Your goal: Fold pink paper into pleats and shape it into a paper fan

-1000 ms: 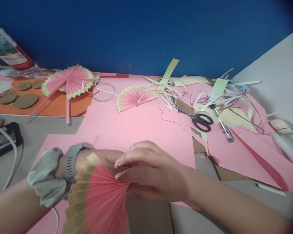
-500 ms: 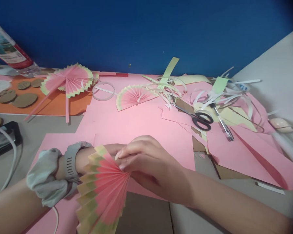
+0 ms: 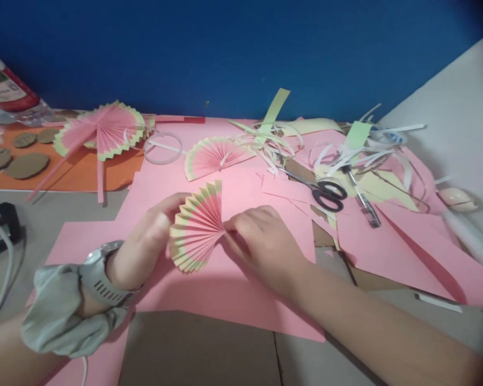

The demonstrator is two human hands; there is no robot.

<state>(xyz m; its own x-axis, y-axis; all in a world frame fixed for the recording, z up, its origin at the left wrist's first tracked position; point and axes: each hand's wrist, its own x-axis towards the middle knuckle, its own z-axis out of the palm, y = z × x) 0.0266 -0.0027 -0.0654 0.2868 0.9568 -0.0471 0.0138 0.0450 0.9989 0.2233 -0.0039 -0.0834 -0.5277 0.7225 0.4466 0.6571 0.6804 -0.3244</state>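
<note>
A folded paper fan (image 3: 203,228), pink with a yellow-green zigzag border, is spread out above the pink paper (image 3: 233,295). My right hand (image 3: 263,241) pinches its gathered point, fingers closed. At the fan's outer left edge is my left hand (image 3: 148,236), a little blurred, its thumb apart from its outstretched fingers. Those fingertips pass behind the pleats, so I cannot tell whether they touch them. Beyond, a similar half-round fan (image 3: 215,155) lies on the paper. A grey watch (image 3: 104,279) and a pale scrunchie (image 3: 60,308) circle my left wrist.
Black-handled scissors (image 3: 328,194) and a pen (image 3: 362,198) lie to the right among paper strips (image 3: 273,136) and pink offcuts (image 3: 414,241). At back left are a larger fan piece (image 3: 104,128), cardboard ovals (image 3: 28,165), a tape ring (image 3: 163,148) and a bottle (image 3: 12,88).
The fan has moved up and away from me, turning from hanging low to standing more upright. My left hand has come out from behind it to its left edge; my right still pinches the point.
</note>
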